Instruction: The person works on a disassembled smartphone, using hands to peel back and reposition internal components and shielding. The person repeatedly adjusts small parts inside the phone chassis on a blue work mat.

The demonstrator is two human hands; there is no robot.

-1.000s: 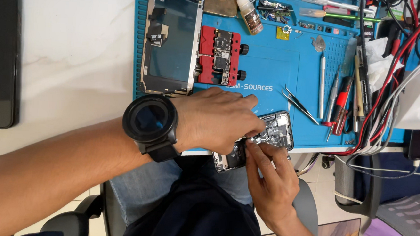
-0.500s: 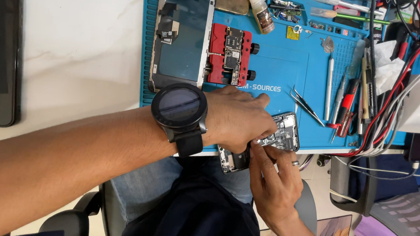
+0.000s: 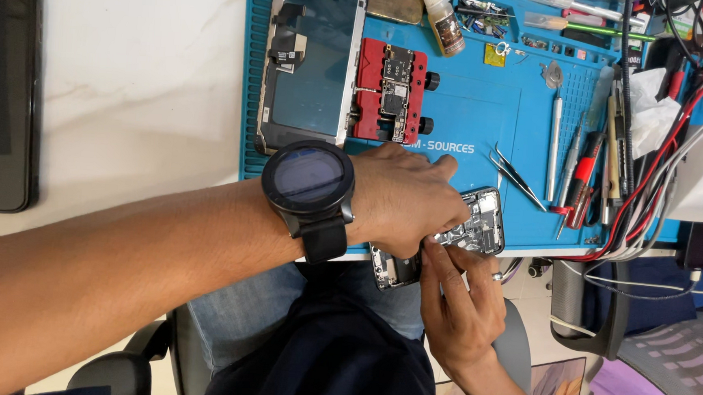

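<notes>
Looking down from my head camera, the opened phone (image 3: 447, 236) lies at the near edge of the blue work mat (image 3: 470, 123), about five o'clock from the mat's middle, its lower end hanging over the rim of the desk (image 3: 130, 86) toward my lap. My left hand (image 3: 400, 196), with the dark round watch (image 3: 308, 178) on its wrist, lies across the phone's lower half, fingers curled down over it and pinning it flat; my right hand (image 3: 459, 306) comes up from six o'clock with its fingertips pinched narrow, touching the exposed insides just beside my left fingers. Whether something small sits between those fingertips I cannot tell, since my own fingers hide the spot. To do this well, I judge I should keep the left hand pressing evenly so the overhanging body cannot tip, and work the right fingertips with light, short moves, because the parts inside look thin and close together. The tweezers (image 3: 515, 175) lie at one o'clock from the phone, near enough to reach without lifting my left hand. At eleven o'clock stands the red board holder (image 3: 390, 94) with a circuit board clamped in it, and left of that a detached screen (image 3: 311, 65); a row of screwdrivers (image 3: 573, 162) lies at three o'clock, with tangled cables (image 3: 653, 183) beyond them.
</notes>
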